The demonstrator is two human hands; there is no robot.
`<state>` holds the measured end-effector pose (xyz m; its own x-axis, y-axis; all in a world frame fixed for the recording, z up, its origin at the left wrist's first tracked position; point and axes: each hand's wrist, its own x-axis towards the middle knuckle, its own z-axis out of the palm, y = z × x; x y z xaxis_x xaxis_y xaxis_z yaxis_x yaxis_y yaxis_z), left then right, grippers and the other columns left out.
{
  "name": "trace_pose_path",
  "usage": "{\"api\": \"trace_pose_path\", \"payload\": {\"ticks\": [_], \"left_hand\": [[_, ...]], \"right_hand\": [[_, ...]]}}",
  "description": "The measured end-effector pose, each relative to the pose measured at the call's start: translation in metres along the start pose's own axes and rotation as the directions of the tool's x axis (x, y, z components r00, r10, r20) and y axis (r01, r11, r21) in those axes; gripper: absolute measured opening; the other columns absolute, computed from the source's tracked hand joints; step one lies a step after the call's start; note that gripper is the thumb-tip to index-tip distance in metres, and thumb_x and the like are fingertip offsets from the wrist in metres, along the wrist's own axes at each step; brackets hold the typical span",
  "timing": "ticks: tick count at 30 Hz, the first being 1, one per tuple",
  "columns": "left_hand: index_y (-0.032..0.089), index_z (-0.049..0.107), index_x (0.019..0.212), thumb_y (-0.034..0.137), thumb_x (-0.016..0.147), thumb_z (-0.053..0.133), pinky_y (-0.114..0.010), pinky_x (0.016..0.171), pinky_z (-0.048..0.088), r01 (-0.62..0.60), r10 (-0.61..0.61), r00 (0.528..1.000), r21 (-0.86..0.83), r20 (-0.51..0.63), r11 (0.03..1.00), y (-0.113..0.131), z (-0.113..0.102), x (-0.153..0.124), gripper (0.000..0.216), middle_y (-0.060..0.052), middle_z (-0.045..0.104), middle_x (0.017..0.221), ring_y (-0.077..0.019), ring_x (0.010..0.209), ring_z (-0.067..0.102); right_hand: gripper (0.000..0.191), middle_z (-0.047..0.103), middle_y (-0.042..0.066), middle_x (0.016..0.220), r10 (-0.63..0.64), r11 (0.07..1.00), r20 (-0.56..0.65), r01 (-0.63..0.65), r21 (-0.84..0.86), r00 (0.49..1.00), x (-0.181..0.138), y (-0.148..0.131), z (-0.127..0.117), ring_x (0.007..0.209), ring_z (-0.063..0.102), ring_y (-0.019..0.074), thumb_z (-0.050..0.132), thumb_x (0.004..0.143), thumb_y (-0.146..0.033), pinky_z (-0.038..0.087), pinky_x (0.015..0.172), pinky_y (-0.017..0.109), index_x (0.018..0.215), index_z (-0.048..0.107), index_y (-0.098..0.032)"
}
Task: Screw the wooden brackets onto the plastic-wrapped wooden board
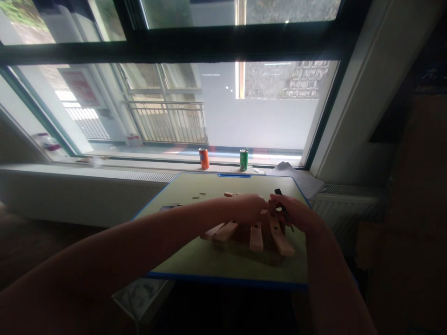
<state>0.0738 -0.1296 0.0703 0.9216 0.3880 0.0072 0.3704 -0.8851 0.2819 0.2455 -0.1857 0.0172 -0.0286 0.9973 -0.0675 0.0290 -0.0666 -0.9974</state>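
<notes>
Several light wooden pieces with dark round holes lie side by side over the tabletop (195, 263); the rightmost wooden piece (282, 242) sits at a slant, and another wooden piece (256, 238) is left of it. My left hand (249, 208) reaches across their upper ends, fingers bent together at the right; what they grip, if anything, is hidden. Close beside it, my right hand (295, 211) is closed around a slim dark tool (278, 191) with a black end showing above the fingers and a thin tip below. Its exact kind is unclear.
Small dark metal bits (199, 195) lie on the table's far left part. An orange can (204, 158) and a green can (243, 159) stand on the windowsill. Grey paper or cloth (296, 179) lies by the far right corner. Brown boxes (408, 209) stand at right.
</notes>
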Motion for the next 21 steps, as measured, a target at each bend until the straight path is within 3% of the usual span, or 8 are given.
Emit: {"api": "trace_pose_path", "payload": {"ticks": [3,6,9,12,15,21], "left_hand": [[0.031,0.067,0.097,0.032,0.073,0.057,-0.024,0.065,0.039,0.012,-0.012,1.000,-0.031,-0.020,0.999,-0.010,0.004,-0.004,0.026,-0.002,0.064,0.086,-0.0156,0.068,0.055],[0.031,0.065,0.104,0.034,0.079,0.051,-0.028,0.075,0.041,-0.061,0.061,0.998,-0.053,0.016,0.997,-0.018,0.005,-0.006,0.028,-0.004,0.062,0.095,-0.0177,0.077,0.057],[0.032,0.057,0.115,0.035,0.085,0.041,-0.031,0.077,0.041,-0.117,0.116,0.989,0.005,0.090,0.993,-0.021,0.002,-0.008,0.034,-0.005,0.059,0.103,-0.0182,0.081,0.057],[0.036,0.050,0.121,0.037,0.087,0.038,-0.037,0.080,0.040,-0.094,0.085,0.988,0.065,0.129,0.993,-0.021,-0.002,-0.011,0.037,-0.004,0.056,0.109,-0.0207,0.088,0.056],[0.039,0.048,0.122,0.038,0.087,0.037,-0.040,0.080,0.040,-0.052,0.041,0.990,0.082,0.137,0.995,-0.020,-0.002,-0.015,0.037,-0.004,0.058,0.103,-0.0214,0.087,0.055],[0.036,0.051,0.121,0.037,0.087,0.039,-0.035,0.075,0.039,-0.077,0.075,0.988,0.008,0.137,0.997,-0.024,0.002,-0.014,0.036,-0.003,0.060,0.085,-0.0156,0.071,0.055]], "right_hand": [[0.041,0.046,-0.004,0.049,0.054,0.998,-0.025,-0.054,-0.012,0.998,-0.002,-0.002,0.000,0.036,0.035,0.0054,0.052,0.073,-0.058,0.022,0.032,0.019,0.079,0.056,-0.017],[0.041,0.042,-0.006,0.046,0.073,0.995,-0.025,-0.074,-0.061,0.997,-0.004,-0.004,-0.002,0.036,0.032,0.0046,0.053,0.073,-0.058,0.020,0.033,0.017,0.081,0.053,-0.018],[0.041,0.043,-0.006,0.044,0.068,0.988,-0.043,-0.074,-0.138,0.997,-0.006,-0.004,-0.005,0.035,0.034,0.0052,0.055,0.072,-0.058,0.021,0.033,0.017,0.080,0.051,-0.018],[0.042,0.051,-0.003,0.046,0.077,0.976,-0.042,-0.084,-0.201,0.996,-0.007,-0.004,-0.008,0.034,0.038,0.0068,0.050,0.074,-0.059,0.024,0.033,0.018,0.082,0.052,-0.018],[0.043,0.057,-0.001,0.050,0.086,0.967,-0.044,-0.094,-0.237,0.995,-0.009,-0.007,-0.007,0.035,0.042,0.0074,0.050,0.075,-0.058,0.027,0.034,0.019,0.085,0.053,-0.017],[0.040,0.054,-0.002,0.050,0.083,0.967,-0.060,-0.095,-0.237,0.995,-0.012,-0.013,-0.005,0.036,0.042,0.0067,0.054,0.073,-0.055,0.027,0.033,0.018,0.081,0.053,-0.016]]}}
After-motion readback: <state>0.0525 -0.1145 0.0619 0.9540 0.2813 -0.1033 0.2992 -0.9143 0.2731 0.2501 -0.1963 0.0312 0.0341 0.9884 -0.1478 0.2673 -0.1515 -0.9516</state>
